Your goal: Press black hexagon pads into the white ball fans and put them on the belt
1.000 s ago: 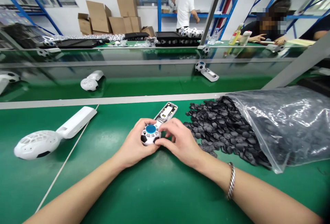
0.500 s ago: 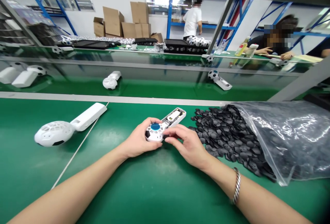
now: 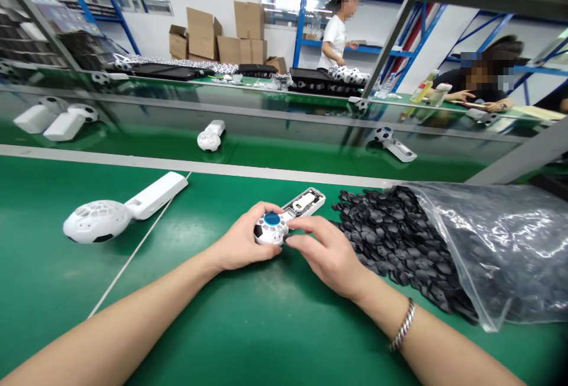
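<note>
My left hand (image 3: 246, 235) is wrapped round the ball-shaped head of a white soccer-ball-patterned device (image 3: 271, 233), with a round blue disc on top and black patches on its side. Its handle (image 3: 306, 201) points away to the right, the inner parts exposed. My right hand (image 3: 326, 250) is at the right side of the head, thumb and forefinger pinched on a small black piece, mostly hidden by the fingertips. To my right, a heap of black plastic pieces (image 3: 386, 232) spills from a clear plastic bag (image 3: 510, 244).
A second white device (image 3: 100, 220) lies on the green table (image 3: 213, 327) at left. Beyond a pale rail (image 3: 248, 170), several similar devices (image 3: 210, 136) lie on a green belt (image 3: 275, 155). Two people (image 3: 335, 37) are at the back, near cardboard boxes (image 3: 204, 34).
The view has shifted slightly. The right fingers have closed in on the ball's side, and devices on the belt have moved right. The standing person has turned to the right.
</note>
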Tool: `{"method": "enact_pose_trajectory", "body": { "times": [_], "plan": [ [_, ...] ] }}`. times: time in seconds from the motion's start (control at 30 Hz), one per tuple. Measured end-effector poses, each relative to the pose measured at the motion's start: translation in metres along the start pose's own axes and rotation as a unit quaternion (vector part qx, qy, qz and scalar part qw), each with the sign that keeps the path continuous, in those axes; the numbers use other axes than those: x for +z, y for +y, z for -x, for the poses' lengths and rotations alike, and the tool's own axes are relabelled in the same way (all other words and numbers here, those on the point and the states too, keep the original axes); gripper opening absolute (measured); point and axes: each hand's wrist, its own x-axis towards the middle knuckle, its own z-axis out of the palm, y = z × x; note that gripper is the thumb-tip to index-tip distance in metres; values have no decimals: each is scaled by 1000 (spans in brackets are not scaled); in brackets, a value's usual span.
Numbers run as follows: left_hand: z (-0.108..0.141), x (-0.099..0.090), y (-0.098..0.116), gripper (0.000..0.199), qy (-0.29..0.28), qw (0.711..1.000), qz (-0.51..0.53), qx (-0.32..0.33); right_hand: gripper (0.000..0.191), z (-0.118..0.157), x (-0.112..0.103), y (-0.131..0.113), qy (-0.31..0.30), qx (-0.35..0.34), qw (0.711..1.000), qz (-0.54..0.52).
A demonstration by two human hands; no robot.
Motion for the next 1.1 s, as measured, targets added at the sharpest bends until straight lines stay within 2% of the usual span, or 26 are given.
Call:
{"method": "enact_pose_trajectory", "body": {
  "times": [0.13, 0.23, 0.3, 0.4, 0.5, 0.6, 0.67, 0.73, 0.8, 1.1],
  "plan": [
    [0, 0, -1, 51, 6, 1000, -2, 8, 19, 0, -12, -8, 40, -105, 992, 50],
    [0, 0, -1, 52, 5, 1000, -2, 0, 17, 0, -18, -12, 92, -174, 973, 121],
    [0, 0, -1, 52, 5, 1000, -5, -2, 17, 0, -20, -14, 106, -187, 966, 142],
    [0, 0, 0, 51, 10, 1000, -13, 0, 19, -1, -20, -13, 76, -184, 972, 127],
    [0, 0, 0, 52, 11, 1000, -17, 0, 22, -1, -14, -10, 28, -141, 987, 70],
    [0, 0, 0, 52, 6, 1000, -11, -3, 17, -2, -5, -8, 9, -10, 1000, -24],
    [0, 0, 0, 51, 4, 1000, -9, 1, 10, -3, 0, -8, -8, 81, 993, -87],
    [0, 0, 0, 52, 5, 1000, -15, 10, 5, -3, 3, -8, -35, 136, 981, -137],
    [0, -1, -1, 52, 4, 999, -26, 19, 4, -4, 5, -6, -47, 157, 972, -170],
    [0, -2, 0, 47, -12, 999, -21, 32, 3, -6, 14, 7, -31, 212, 948, -237]
  ]
}}
